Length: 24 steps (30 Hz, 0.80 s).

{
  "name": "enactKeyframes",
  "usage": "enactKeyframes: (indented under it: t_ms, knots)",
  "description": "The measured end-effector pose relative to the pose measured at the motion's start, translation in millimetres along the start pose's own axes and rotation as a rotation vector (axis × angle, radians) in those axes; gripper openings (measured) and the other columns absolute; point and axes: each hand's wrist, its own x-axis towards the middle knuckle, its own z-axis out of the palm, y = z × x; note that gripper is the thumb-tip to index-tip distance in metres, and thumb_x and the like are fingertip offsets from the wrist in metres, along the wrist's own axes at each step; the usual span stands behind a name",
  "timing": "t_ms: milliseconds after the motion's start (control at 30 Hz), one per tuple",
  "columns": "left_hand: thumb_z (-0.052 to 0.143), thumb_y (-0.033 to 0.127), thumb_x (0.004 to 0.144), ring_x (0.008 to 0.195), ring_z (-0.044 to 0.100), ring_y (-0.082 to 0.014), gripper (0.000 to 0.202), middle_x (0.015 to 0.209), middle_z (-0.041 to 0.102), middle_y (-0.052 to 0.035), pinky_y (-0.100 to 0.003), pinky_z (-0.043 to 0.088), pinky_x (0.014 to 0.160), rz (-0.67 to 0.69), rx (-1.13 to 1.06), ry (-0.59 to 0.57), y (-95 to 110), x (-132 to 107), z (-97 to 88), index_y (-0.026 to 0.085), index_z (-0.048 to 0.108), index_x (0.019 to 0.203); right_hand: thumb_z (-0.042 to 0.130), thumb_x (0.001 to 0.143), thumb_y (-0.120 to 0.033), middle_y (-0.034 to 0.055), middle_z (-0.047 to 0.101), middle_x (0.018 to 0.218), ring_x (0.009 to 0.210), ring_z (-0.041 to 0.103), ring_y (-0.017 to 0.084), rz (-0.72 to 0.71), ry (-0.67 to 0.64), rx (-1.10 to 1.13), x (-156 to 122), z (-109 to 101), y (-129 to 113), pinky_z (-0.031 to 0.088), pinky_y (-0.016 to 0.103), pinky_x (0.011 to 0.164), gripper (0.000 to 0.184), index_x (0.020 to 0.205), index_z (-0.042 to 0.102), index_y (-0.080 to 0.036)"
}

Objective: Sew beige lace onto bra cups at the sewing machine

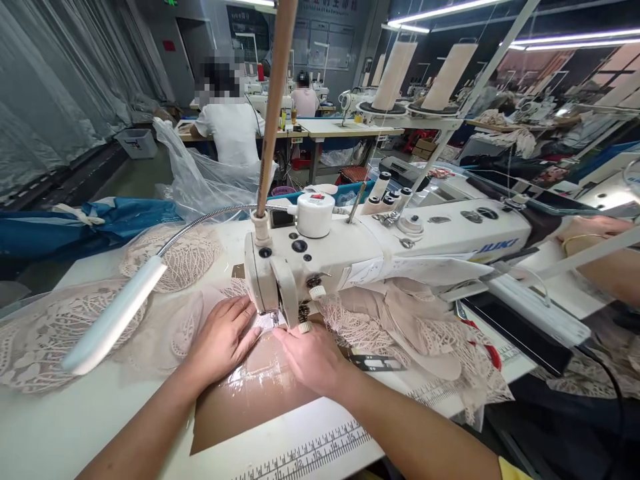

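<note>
My left hand [223, 339] lies flat with its fingers stretched toward the needle area of a white sewing machine [350, 243]. Beneath it is pale fabric, joined to sheer beige lace [185, 330] at the left. My right hand [314, 357] is curled in front of the presser foot [275, 319], thumb and fingertips pressed together close to it; what they pinch is hidden. Both hands rest over a brown board [240, 413] covered in shiny clear tape. Right of the machine's needle end lies a heap of beige lace pieces [420, 327].
A lamp [115, 317] on a bendy neck reaches over more lace cups [170, 257] at left. A metal plate [377, 363], red-handled scissors [493, 350] and a dark phone-like slab [520, 337] lie right. Thread cones [395, 73] stand behind; another person's arm [610, 260] is far right.
</note>
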Motion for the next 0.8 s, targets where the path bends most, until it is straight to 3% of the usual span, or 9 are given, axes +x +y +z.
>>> enactKeyframes:
  t_ms: [100, 167, 233, 333, 400, 533, 667, 800]
  knots:
    - [0.048, 0.04, 0.091, 0.097, 0.057, -0.0272, 0.031, 0.102, 0.065, -0.0123, -0.041, 0.046, 0.085, -0.07, -0.029, -0.012, 1, -1, -2.0, 0.016, 0.066, 0.097, 0.046, 0.087, -0.012, 0.0042, 0.063, 0.084, 0.077, 0.057, 0.017, -0.014, -0.007, 0.039, -8, -14, 1, 0.039, 0.026, 0.063, 0.028, 0.111, 0.059, -0.019]
    - [0.051, 0.047, 0.087, 0.106, 0.056, -0.0307, 0.039, 0.115, 0.063, -0.0142, -0.045, 0.045, 0.091, -0.117, -0.077, -0.007, 0, -4, -1.7, 0.016, 0.065, 0.106, 0.044, 0.09, -0.014, 0.0036, 0.062, 0.081, 0.07, 0.057, 0.016, -0.01, -0.107, 0.029, -19, -30, 4, 0.037, 0.026, 0.059, 0.02, 0.095, 0.063, -0.018]
    - [0.054, 0.053, 0.084, 0.114, 0.052, -0.0346, 0.049, 0.126, 0.058, -0.0161, -0.05, 0.043, 0.096, -0.157, -0.11, 0.012, -4, -8, -0.7, 0.016, 0.063, 0.115, 0.043, 0.089, -0.014, 0.0033, 0.06, 0.072, 0.06, 0.054, 0.015, 0.005, -0.254, -0.037, -35, -47, 9, 0.034, 0.026, 0.053, 0.024, 0.075, 0.062, -0.017]
    - [0.055, 0.053, 0.083, 0.119, 0.049, -0.0373, 0.056, 0.132, 0.055, -0.0184, -0.053, 0.042, 0.098, -0.201, -0.138, 0.038, -9, -19, -1.1, 0.014, 0.06, 0.123, 0.044, 0.088, -0.012, 0.0054, 0.063, 0.076, 0.068, 0.059, 0.018, 0.076, -0.324, -0.103, -62, -62, 21, 0.04, 0.027, 0.059, 0.023, 0.078, 0.064, -0.017]
    - [0.05, 0.045, 0.089, 0.118, 0.051, -0.0346, 0.045, 0.13, 0.058, -0.0166, -0.051, 0.044, 0.098, -0.208, -0.177, 0.038, -7, -29, -4.5, 0.016, 0.064, 0.119, 0.048, 0.085, -0.011, 0.0098, 0.067, 0.093, 0.086, 0.062, 0.023, 0.146, -0.296, -0.131, -78, -61, 33, 0.045, 0.031, 0.073, 0.021, 0.093, 0.066, -0.016]
    - [0.043, 0.027, 0.093, 0.114, 0.056, -0.0245, 0.029, 0.119, 0.066, -0.0085, -0.038, 0.049, 0.096, -0.126, -0.34, -0.047, 20, -47, -20.0, 0.022, 0.07, 0.103, 0.05, 0.074, 0.002, 0.0163, 0.061, 0.12, 0.109, 0.057, 0.029, 0.172, -0.296, -0.217, -97, -43, 51, 0.047, 0.038, 0.089, 0.048, 0.119, 0.062, -0.012]
    - [0.046, 0.02, 0.092, 0.122, 0.051, -0.0232, 0.026, 0.127, 0.062, -0.0075, -0.037, 0.044, 0.104, 0.021, -0.66, -0.274, 63, -60, -42.0, 0.024, 0.068, 0.106, 0.048, 0.072, 0.006, 0.0171, 0.062, 0.118, 0.107, 0.059, 0.03, 0.1, -0.274, -0.249, -102, -30, 59, 0.05, 0.04, 0.089, 0.052, 0.12, 0.061, -0.009]
    - [0.057, 0.025, 0.087, 0.13, 0.044, -0.0253, 0.029, 0.138, 0.053, -0.0032, -0.039, 0.042, 0.107, -0.033, -0.71, -0.396, 77, -69, -56.7, 0.03, 0.065, 0.114, 0.047, 0.07, 0.007, 0.0163, 0.065, 0.112, 0.1, 0.062, 0.028, 0.027, -0.131, -0.24, -106, -27, 67, 0.054, 0.039, 0.086, 0.049, 0.113, 0.064, -0.008]
